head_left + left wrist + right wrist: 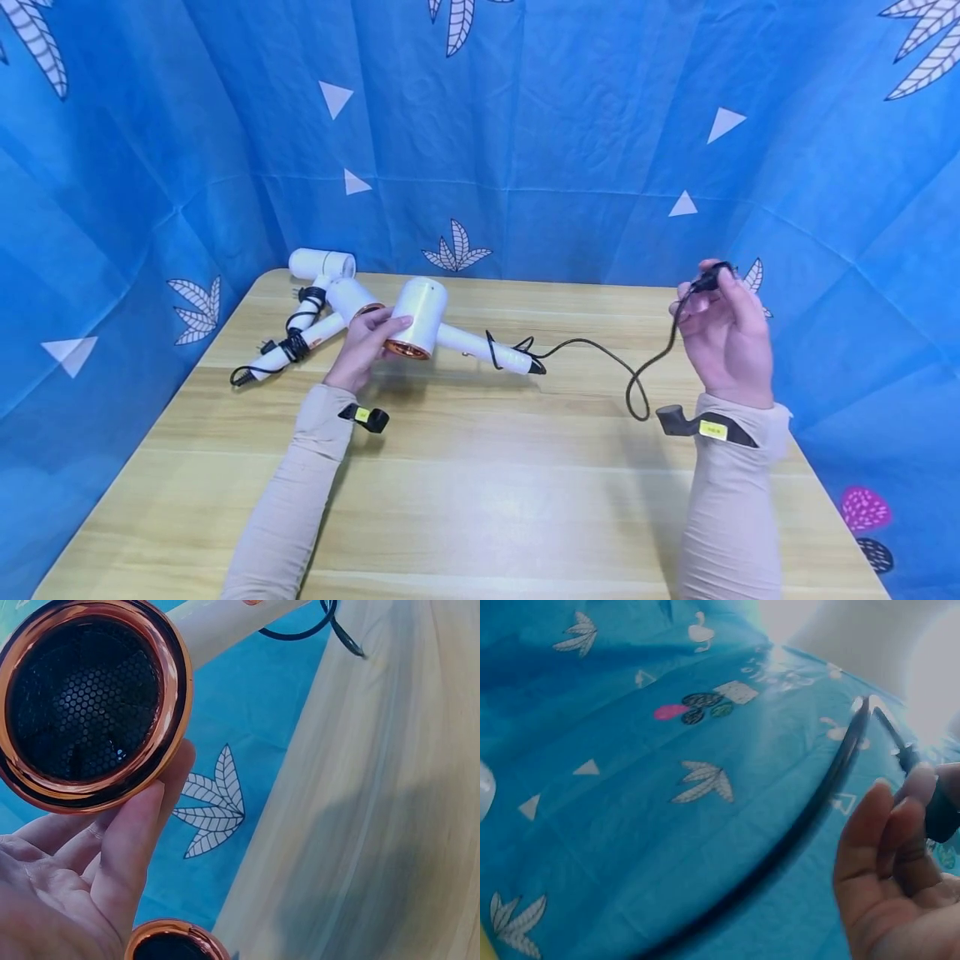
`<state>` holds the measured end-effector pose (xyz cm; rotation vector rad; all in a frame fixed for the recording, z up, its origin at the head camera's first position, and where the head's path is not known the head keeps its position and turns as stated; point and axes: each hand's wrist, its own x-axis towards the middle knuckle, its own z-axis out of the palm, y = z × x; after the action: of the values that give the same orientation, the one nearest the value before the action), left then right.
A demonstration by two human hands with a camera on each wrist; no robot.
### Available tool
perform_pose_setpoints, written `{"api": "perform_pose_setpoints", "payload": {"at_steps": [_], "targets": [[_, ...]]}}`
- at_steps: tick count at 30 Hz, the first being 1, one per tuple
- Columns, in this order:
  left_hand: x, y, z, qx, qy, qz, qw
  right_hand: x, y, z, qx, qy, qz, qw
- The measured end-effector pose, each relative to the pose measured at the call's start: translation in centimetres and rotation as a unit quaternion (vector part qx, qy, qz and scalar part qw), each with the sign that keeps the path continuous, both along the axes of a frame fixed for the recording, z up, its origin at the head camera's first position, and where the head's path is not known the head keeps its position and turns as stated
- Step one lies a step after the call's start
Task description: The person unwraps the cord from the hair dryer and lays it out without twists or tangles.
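A white hair dryer (426,304) with a copper-coloured ring at one end is held by its barrel in my left hand (362,352). In the left wrist view, the thumb and fingers grip the barrel near the copper ring (174,697), and a dark mesh shows inside it. The dryer's handle points right, with a loop of black cord (573,341) around its end. From there the cord runs, with one loose loop, up to my right hand (727,346). Raised above the table's right side, that hand pinches the black plug (707,281).
Two more white hair dryers lie at the back left of the wooden table (480,508): one (348,296) just behind my left hand, another (311,263) at the far corner. Black cords are wound round their handles. A blue patterned curtain (570,125) surrounds the table's back and sides.
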<state>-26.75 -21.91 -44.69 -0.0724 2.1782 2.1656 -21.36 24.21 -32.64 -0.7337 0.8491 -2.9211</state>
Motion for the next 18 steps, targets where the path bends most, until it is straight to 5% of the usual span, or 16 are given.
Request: {"api": "perform_pose_setpoints", "payload": {"at_steps": [4,7,12,18], "targets": [[-0.1,-0.1,0.2,0.005,-0.002,0.002,1.0000,-1.3,-0.5,-0.9,0.164,-0.033,-0.009,0.9859],[0.0,-0.2,0.4,0.022,-0.011,0.007,0.9997,-2.7,-1.1,-2.2,0.287,-0.039,0.002,0.9572],[-0.1,-0.3,0.4,0.074,-0.035,0.021,0.9964,-4.7,-1.9,-4.7,0.398,-0.079,0.039,0.9130],[0.0,-0.4,0.8,0.152,-0.053,0.038,0.9863,-6.1,-3.1,-7.1,0.514,-0.120,0.040,0.8487]]}}
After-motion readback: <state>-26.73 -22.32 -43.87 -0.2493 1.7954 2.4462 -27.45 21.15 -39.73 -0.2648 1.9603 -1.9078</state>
